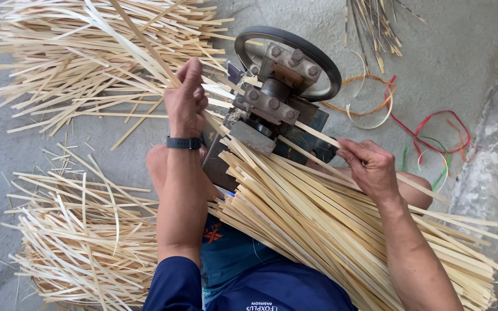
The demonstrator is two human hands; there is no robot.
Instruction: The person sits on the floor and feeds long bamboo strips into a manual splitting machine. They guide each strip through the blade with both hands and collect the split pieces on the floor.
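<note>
My left hand [185, 101], with a black band on its wrist, is closed around a thin pale bamboo strip [139, 37] that runs up and left from the small iron splitting machine [269, 106]. My right hand [370, 167] pinches another bamboo strip [312, 132] that leads into the machine's right side. A thick bundle of long bamboo strips [341, 230] lies across my lap under the right hand. The machine has a black round rim [318, 55] behind bolted metal plates.
A heap of split bamboo strips [93, 63] lies on the concrete floor at the upper left, and another heap [82, 242] at the lower left. Coloured plastic bands [427, 138] lie at the right. More sticks [376, 23] lie at the top. A raised concrete edge [497, 167] runs along the right.
</note>
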